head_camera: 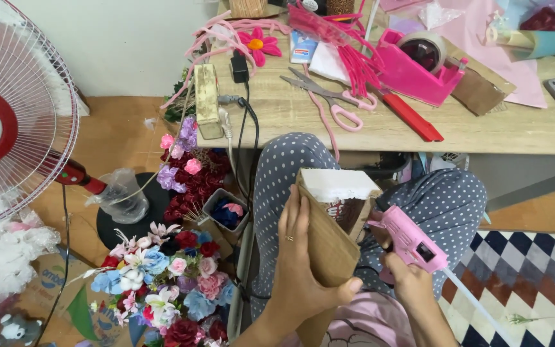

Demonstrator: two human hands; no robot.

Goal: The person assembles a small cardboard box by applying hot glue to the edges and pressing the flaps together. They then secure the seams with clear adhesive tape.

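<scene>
Above lap, box (332, 222) in left hand (300, 266)

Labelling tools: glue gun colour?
Pink glue gun, in the right hand; head view.

Bright, even indoor light with soft, faint shadows under the pale wooden surface (290, 122). Focus is sharp at the centre. The wide lens bends the white round wire-guarded fan (14, 115) at the left edge, slightly softened.
</scene>
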